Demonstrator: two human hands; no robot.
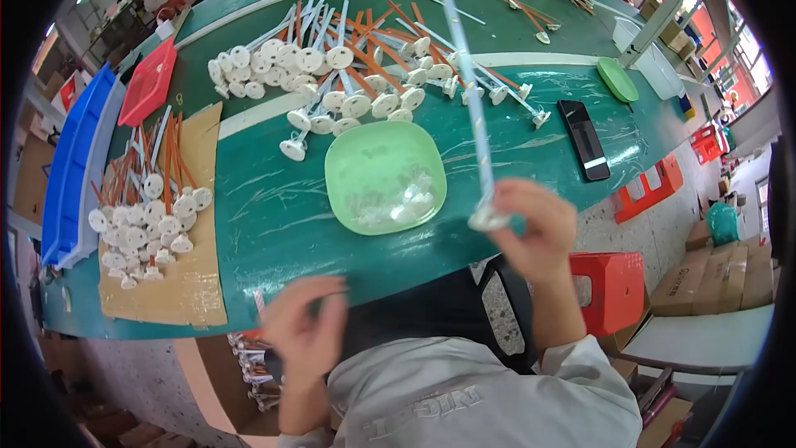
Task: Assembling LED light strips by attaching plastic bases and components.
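My right hand [539,228] pinches the lower end of a long pale-blue striped stick [464,62], just by its white round base [487,217]. The stick stands nearly upright, leaning a little left at its top, over the table's near edge. My left hand [307,328] is lower left at the front edge, slightly blurred. Its thumb and curled fingers are apart, and nothing shows between them. Between and beyond the hands lies a square light-green plate [344,162] with small clear pieces in it.
Beyond the plate are piled white-based sticks [311,58], orange and pale blue. More sticks [145,224] lie on cardboard [199,282] at left, beside a blue tray [75,174] and red basket [149,83]. A phone [584,139] and green dish [617,80] lie right. Red stools [609,290] stand below.
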